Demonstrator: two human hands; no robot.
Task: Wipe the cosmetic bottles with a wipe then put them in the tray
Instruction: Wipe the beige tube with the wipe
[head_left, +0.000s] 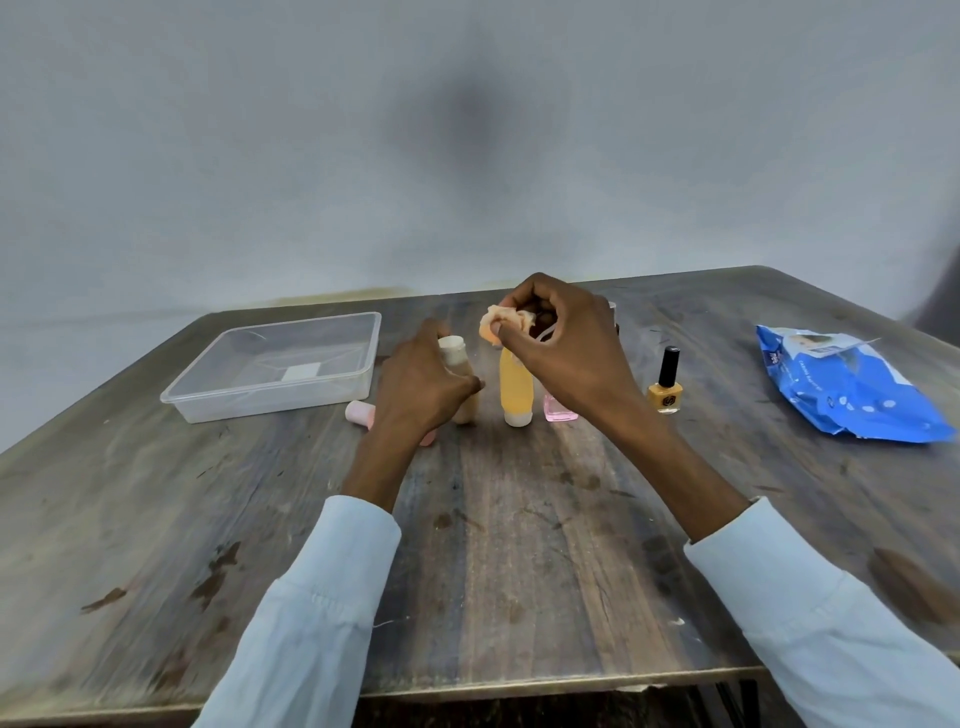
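A: Head view: the person's left hand (423, 387) is gripping a beige bottle (460, 379) standing on the table (519, 545), fingers curled round its body, while the right hand (558, 353) is pinching a crumpled wipe (501, 322) just above the row of bottles.

B: Which step is being shown?

A: Judging by the pose, the wiping of the first bottle is beginning; the next move is calling for the wipe to be brought onto the beige bottle and rubbed over it, then a carry leftward to the tray.

B: What is the tray holding?

A: The clear plastic tray (332, 387) is lying to the left, holding no bottles; only a pale label is showing at its bottom. An orange bottle (516, 389), a pink bottle (560, 410) and a yellow nail polish (665, 387) are waiting upright; a pink item (360, 413) is lying beside the tray. A blue wipe pack (847, 387) is resting at far right.
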